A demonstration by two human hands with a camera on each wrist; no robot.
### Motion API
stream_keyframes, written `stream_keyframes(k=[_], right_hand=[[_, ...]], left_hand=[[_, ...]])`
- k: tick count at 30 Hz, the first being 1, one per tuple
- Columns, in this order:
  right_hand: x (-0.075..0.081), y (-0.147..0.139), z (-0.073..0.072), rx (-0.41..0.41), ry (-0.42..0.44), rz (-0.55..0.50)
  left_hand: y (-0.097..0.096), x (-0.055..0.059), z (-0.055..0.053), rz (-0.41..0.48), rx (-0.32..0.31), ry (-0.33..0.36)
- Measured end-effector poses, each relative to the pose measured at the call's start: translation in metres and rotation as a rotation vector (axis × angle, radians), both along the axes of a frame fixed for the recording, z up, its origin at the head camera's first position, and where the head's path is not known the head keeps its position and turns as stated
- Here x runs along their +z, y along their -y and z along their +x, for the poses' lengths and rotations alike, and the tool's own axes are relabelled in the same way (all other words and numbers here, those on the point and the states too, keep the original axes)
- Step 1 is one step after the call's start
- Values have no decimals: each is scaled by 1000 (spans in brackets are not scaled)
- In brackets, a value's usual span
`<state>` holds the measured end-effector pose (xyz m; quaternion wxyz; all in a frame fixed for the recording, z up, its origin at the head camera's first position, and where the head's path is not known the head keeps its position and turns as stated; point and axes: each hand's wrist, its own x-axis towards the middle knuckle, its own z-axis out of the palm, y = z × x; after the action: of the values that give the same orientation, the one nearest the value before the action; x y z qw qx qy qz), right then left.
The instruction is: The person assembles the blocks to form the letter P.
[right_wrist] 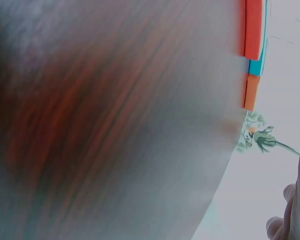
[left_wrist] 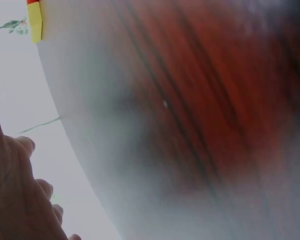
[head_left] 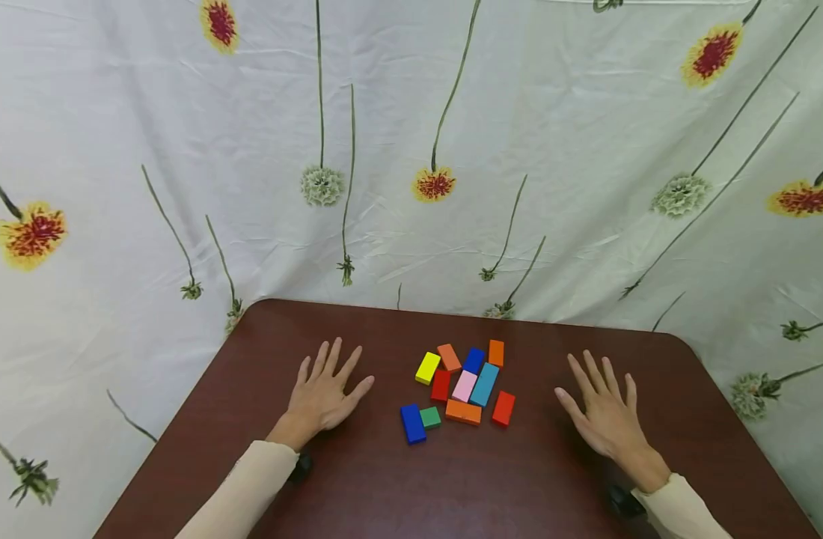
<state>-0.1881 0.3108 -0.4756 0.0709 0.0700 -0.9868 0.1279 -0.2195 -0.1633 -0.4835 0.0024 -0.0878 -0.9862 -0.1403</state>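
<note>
Several coloured rectangular blocks lie in a loose cluster mid-table. A yellow block (head_left: 428,368), a dark blue block (head_left: 413,424) and a green block (head_left: 430,418) are on its left side. Pink (head_left: 464,386) and light blue (head_left: 484,385) blocks lie side by side in the middle, above an orange block (head_left: 463,412). A red block (head_left: 503,409) sits apart at the right. My left hand (head_left: 324,393), palm down with fingers spread, is left of the blocks and holds nothing. On the other side, my right hand (head_left: 607,412) is likewise spread and holds nothing.
The dark brown table (head_left: 384,494) has rounded far corners. Behind it hangs a pale cloth (head_left: 384,239) printed with flowers. Both wrists carry dark devices below the cream sleeves (head_left: 243,490). In the right wrist view, an orange block (right_wrist: 251,92) shows near the table's edge.
</note>
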Motion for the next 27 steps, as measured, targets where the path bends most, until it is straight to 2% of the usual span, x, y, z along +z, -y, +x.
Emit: stream_keyframes(k=[13,27], right_hand=[[-4,15,0,27,10,-33],[-5,40,-2,60,-51,-68]], left_hand=[[-17,3,10,34,-48,11],[-35,5,24,65,-97,58]])
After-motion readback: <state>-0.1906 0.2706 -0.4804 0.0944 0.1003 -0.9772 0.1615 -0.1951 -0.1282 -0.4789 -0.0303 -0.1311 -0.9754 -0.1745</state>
